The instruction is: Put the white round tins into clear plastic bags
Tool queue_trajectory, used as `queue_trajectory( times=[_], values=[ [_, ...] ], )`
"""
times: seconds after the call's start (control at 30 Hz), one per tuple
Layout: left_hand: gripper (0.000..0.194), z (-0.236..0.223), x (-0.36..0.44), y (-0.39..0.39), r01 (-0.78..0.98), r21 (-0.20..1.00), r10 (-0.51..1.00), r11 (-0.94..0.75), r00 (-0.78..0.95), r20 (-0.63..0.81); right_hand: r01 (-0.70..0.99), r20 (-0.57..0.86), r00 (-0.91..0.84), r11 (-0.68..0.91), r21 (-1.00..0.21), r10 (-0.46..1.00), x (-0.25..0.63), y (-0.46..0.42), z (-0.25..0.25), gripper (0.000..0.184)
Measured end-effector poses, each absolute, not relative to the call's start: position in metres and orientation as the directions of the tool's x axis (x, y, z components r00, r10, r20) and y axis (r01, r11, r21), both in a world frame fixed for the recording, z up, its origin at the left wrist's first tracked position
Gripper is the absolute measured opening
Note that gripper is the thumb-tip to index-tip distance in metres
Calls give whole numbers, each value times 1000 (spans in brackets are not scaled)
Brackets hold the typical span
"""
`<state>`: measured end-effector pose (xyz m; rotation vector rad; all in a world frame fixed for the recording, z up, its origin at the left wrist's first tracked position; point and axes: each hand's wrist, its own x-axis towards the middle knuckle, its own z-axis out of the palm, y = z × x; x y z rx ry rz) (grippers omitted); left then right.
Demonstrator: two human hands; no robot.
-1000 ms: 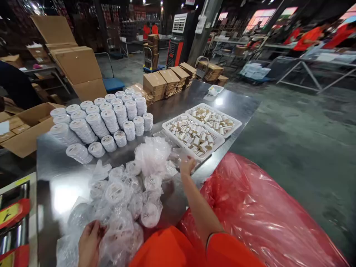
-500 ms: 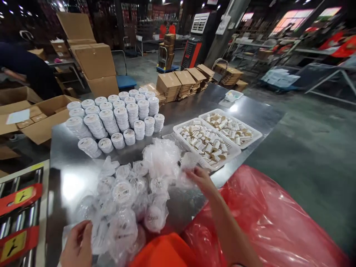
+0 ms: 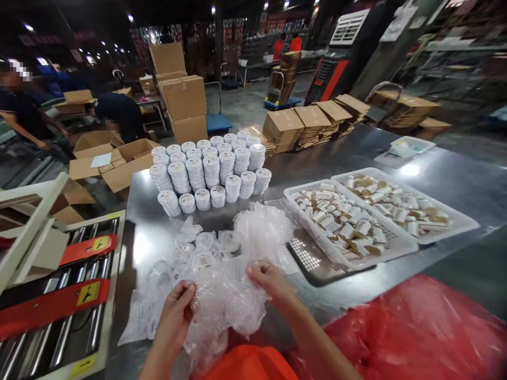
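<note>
My left hand [image 3: 177, 311] and my right hand [image 3: 266, 279] both grip a sheet of clear bubble wrap [image 3: 227, 295], held up in front of me over the steel table [image 3: 455, 182]. Under and behind the wrap lies a heap of round white tins in clear bags [image 3: 190, 253]. Farther back stand stacks of bare round white tins [image 3: 209, 169] in rows. To the right of my right hand sit two white mesh trays [image 3: 400, 248] filled with small white and brown bottles [image 3: 340, 221].
A red plastic bag [image 3: 415, 327] bulges at the lower right. A roller conveyor with red bars [image 3: 71, 301] runs along the left. Flat cardboard stacks [image 3: 312, 121] line the table's far edge. People in dark clothes [image 3: 114, 111] bend over open cartons [image 3: 114, 158] at the left.
My right hand drew back from the tray edge with a piece of bubble wrap, and my left hand rose from the bagged tins to grip the same wrap. The view swung left.
</note>
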<state>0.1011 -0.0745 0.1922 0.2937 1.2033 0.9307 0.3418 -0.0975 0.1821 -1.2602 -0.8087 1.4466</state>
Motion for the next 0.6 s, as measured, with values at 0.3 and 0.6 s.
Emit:
queue_trajectory(
  times=[0.3,0.6],
  values=[
    [48,201,67,-70,416,895,963,163,-265,-52,-128,-195,-91,-205,-970,977,251,-60,196,61],
    [48,207,67,-61,-397,522,596,755,83,-799,-553,-242,-197,-312,-773,950,250,-45,211,42]
  ],
)
